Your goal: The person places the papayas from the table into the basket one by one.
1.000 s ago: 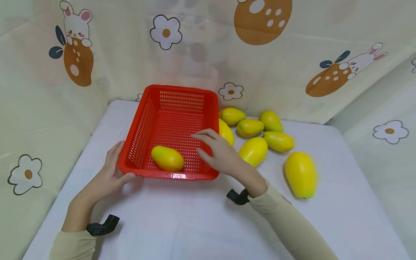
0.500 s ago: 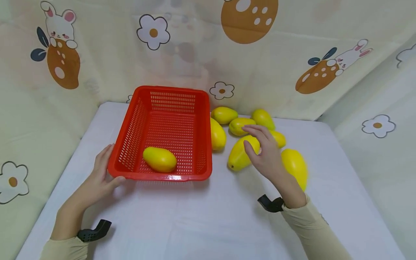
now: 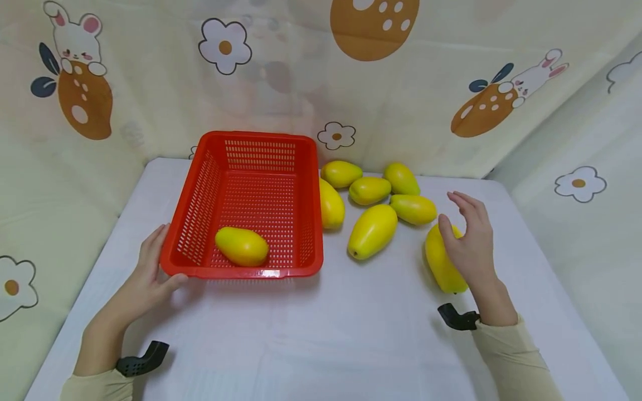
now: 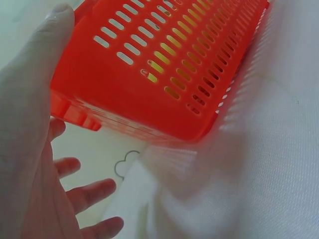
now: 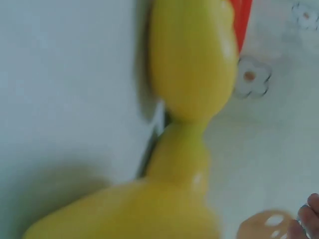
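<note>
Head view: patterned cloth (image 3: pixel 281 100) behind, white table (image 3: pixel 321 345) below, red basket (image 3: pixel 301 271) on the table's left half. Left hand (image 3: pixel 142 281) at the basket's near-left corner, thumb at the rim, other fingers straight and spread along the outside; that hand is well apart from the loose fruit. Right hand (image 3: pixel 473 248) is the nearer one, with the right fruit (image 3: pixel 440 259) just to its left and partly under it in this view. Thumb and fingers apart, nothing held; contact can't be told, and the right wrist view is blurred, showing only fingertips at its edge. Right fruit lies on its side on the table, long axis running roughly near to far, near end slightly right, so the thumb crosses over its far part and the palm sits by its right flank. Basket is well off to the left, with the middle fruit (image 3: pixel 373 231) and five other loose ones between or behind. Basket fruit (image 3: pixel 242 247) lies inside, near the front wall. Smallest: dark tip (image 3: pixel 455 293) at the right fruit's near end.
</note>
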`<state>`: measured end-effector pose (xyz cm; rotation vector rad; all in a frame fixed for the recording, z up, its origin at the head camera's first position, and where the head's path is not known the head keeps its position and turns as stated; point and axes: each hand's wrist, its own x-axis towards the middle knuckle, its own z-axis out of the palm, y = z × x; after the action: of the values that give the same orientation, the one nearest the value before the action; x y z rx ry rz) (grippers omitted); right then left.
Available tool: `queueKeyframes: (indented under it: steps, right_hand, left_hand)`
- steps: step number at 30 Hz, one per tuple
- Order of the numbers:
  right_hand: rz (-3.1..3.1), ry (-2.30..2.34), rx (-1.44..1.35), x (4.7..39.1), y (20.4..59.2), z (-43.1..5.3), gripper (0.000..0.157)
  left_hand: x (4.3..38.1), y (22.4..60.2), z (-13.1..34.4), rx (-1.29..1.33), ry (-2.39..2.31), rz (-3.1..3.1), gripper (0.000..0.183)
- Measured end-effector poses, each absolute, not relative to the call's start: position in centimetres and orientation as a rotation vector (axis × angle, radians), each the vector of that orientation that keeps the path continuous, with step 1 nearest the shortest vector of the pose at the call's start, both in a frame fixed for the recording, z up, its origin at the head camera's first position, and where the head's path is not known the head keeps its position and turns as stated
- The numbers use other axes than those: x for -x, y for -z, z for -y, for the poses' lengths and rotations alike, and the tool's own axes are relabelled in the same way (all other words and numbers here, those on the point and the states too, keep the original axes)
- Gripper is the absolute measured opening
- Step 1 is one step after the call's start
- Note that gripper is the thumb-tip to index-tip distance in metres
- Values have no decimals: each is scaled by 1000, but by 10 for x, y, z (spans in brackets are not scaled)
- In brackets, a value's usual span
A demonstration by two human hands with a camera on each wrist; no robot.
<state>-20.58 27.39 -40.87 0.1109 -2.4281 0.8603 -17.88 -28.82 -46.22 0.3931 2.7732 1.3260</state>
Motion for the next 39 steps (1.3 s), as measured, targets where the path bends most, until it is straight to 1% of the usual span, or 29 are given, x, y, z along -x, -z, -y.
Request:
queueKeyframes:
  steps: [6,11,15,21,28,35,39]
  right_hand:
    - [2534,-824,89,203,425,-297,50]
    - [2711,-824,196,201,441,-309,61]
    - [2805,-809,248,201,453,-314,66]
    - [2828,-843,241,200,465,-315,65]
    - [2869,-853,213,197,467,-311,61]
    - [2861,-868,222,194,466,-309,66]
    - [2863,-866,200,192,466,-309,66]
  left_hand:
    - [179,462,288,-394,-1321,-2781,103]
    - [178,462,289,-391,-1316,-2780,103]
    - [178,462,289,-380,-1318,-2777,103]
    - [178,462,288,-371,-1304,-2791,103]
    - [178,463,288,-384,-1316,-2790,103]
    - [177,462,288,-392,-1316,-2790,104]
    - [179,463,288,-418,-1319,-2788,103]
